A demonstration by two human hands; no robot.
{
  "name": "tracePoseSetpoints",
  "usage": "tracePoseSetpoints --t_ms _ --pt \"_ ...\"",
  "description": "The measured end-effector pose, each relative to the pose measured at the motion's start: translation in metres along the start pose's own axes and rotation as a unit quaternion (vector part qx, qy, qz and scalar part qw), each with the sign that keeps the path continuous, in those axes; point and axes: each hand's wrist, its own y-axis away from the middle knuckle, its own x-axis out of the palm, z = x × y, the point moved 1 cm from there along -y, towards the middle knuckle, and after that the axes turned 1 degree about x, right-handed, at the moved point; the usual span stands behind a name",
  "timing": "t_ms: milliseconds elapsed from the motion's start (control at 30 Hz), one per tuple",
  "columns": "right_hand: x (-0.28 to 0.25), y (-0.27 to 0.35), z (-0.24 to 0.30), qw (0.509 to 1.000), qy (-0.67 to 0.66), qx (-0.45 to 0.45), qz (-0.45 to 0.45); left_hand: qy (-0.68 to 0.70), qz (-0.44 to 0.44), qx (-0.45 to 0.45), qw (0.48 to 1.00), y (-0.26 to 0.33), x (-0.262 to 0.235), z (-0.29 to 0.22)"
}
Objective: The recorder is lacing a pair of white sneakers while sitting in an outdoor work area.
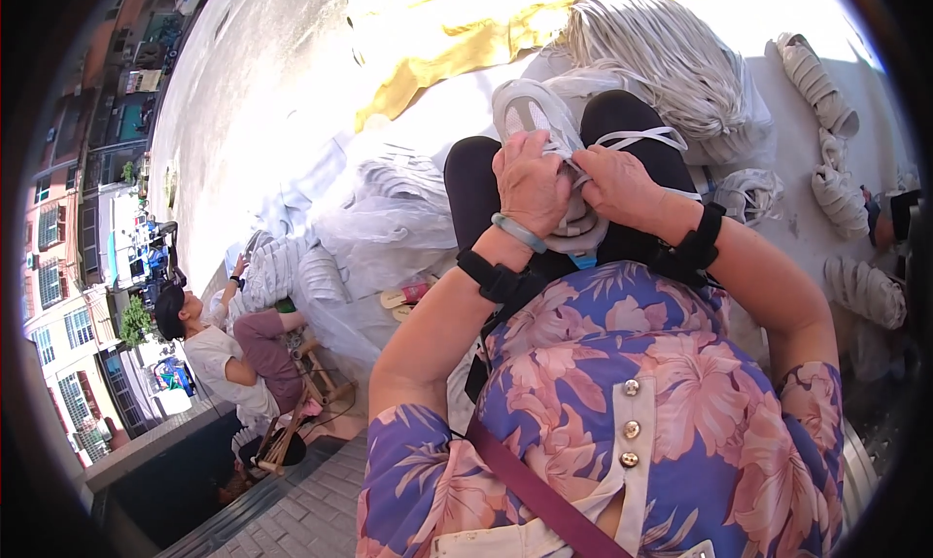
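A pale grey and white sneaker rests on my lap between my dark-clad knees, its toe pointing away from me. My left hand is closed over its upper, with the fingers at the lacing. At the right side of the same lacing, my right hand pinches a white shoelace; its fingertips almost meet the left ones. A loose length of white shoelace trails across my right knee. My hands hide the eyelets and much of the tongue.
Beyond my right knee lies a big bundle of white laces. Rows of stacked shoes stand on the right. Wrapped pale shoes are heaped at left, near a seated person. Yellow sheeting lies at the far side.
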Motion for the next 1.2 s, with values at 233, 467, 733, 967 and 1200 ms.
tracePoseSetpoints --t_ms 233,467,733,967,1200 --pt "0.000 -0.013 -0.025 0.980 -0.196 -0.041 0.000 -0.007 -0.020 -0.010 1.000 -0.004 0.000 -0.001" --pt "0.001 -0.016 -0.030 0.951 -0.305 -0.014 0.041 -0.062 0.004 -0.002 0.998 -0.008 0.003 -0.006" --pt "-0.003 0.010 -0.018 0.984 -0.170 0.050 0.020 -0.056 0.074 -0.003 0.996 0.002 -0.031 -0.008" --pt "-0.008 0.020 -0.018 0.978 -0.184 0.099 0.015 -0.230 0.176 -0.234 0.928 0.129 -0.111 0.102" --pt "-0.004 0.016 -0.012 0.985 -0.158 0.061 0.013 -0.345 0.331 -0.526 0.704 0.253 -0.157 0.166"
